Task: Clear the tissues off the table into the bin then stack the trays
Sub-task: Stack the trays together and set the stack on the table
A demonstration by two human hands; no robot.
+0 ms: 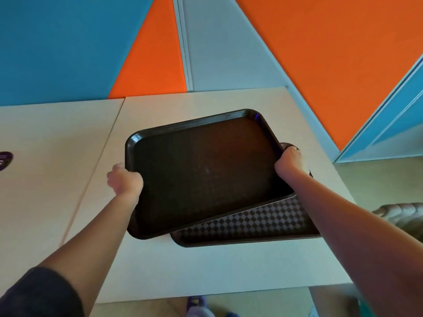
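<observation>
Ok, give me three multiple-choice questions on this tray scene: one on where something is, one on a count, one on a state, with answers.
1. Where is the checkered tray?
A. Beneath the upper tray
B. On the floor
C. Leaning on the wall

2. How many trays show?
A. One
B. Two
C. Four

3. How is the upper tray held?
A. Left hand only
B. Right hand only
C. Both hands

Answers: 1 A, its pattern pokes out below the upper tray's near edge. 2 B, two dark trays overlap. 3 C, each hand grips one side rim.

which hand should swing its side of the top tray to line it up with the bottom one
Left. The left hand holds the edge of the top tray that overhangs the lower tray; the right hand already sits over it and can pivot.
</observation>
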